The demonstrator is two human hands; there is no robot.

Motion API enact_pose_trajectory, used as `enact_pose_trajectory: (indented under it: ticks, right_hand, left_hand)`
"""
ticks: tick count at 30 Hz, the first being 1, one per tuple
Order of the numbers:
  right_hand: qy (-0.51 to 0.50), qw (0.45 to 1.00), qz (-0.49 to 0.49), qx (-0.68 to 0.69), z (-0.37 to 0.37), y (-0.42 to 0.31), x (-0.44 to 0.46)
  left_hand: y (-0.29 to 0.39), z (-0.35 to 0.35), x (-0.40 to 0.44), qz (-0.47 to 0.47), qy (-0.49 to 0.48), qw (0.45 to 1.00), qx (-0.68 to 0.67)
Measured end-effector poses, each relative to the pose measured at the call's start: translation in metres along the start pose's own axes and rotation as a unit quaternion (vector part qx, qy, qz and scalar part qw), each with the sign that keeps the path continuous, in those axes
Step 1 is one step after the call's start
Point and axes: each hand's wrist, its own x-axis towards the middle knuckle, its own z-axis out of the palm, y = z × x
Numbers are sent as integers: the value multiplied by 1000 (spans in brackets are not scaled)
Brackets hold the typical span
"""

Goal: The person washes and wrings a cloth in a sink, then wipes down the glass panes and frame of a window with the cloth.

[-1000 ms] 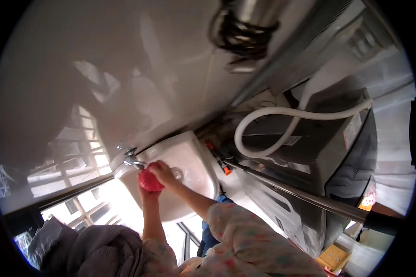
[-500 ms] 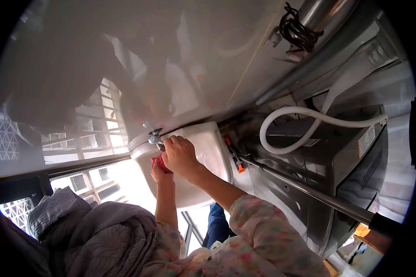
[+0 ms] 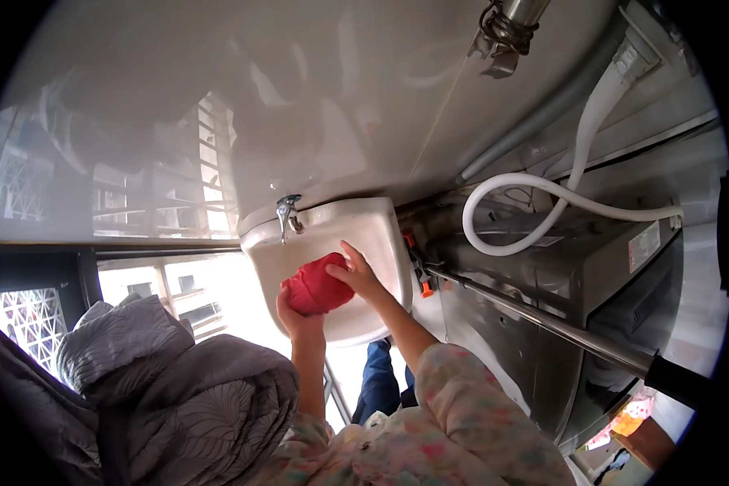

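Note:
Over the basin of a white sink point(image 3: 332, 217), I hold a red cloth point(image 3: 320, 285), soft, wrinkled and bunched into a rounded shape. My left hand point(image 3: 298, 317) grips its lower left side, with some fingers hidden behind it. At its right side, my right hand point(image 3: 356, 274) holds it with the thumb pressed on the red surface and the other fingers stretched out beyond it. The metal tap point(image 3: 287, 215) stands at the sink's back edge, apart from both hands.
A grey quilted bedcover point(image 3: 211, 397) is heaped at the left by the window. To the right are a dark appliance point(image 3: 526, 283) with a white hose point(image 3: 494, 247) looped on top, a metal pole point(image 3: 543, 321), and an orange-and-black tool point(image 3: 423, 279) beside the sink.
Both hands have moved from the tap down over the basin. My right hand has left the tap and now holds the red cloth, which shows larger and spread between both hands.

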Motion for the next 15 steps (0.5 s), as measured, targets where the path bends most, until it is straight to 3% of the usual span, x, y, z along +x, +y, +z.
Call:
enact_pose_trajectory:
  ticks: [1, 4, 8, 9, 11, 15]
  right_hand:
    - [-8, 997, 46, 60, 8, -37, -28]
    - [-36, 966, 153, 208, 22, -48, -46]
    - [-184, 929, 94, 306, 24, -60, -45]
    - [-166, 946, 100, 261, 25, -60, -42]
    - [-121, 973, 103, 168, 22, -61, -35]
    - [-9, 991, 28, 131, 36, -80, -38]
  left_hand:
    - [-1, -4, -5, -23, -24, 999, -16]
    - [-10, -6, -13, -94, -51, 994, -32]
    - [-4, -4, -21, -144, -58, 987, 28]
    - [0, -1, -23, -152, -50, 986, 56]
    - [-1, -24, -5, -40, -154, 967, 198]
    - [8, 3, -35, -127, -155, 979, 45]
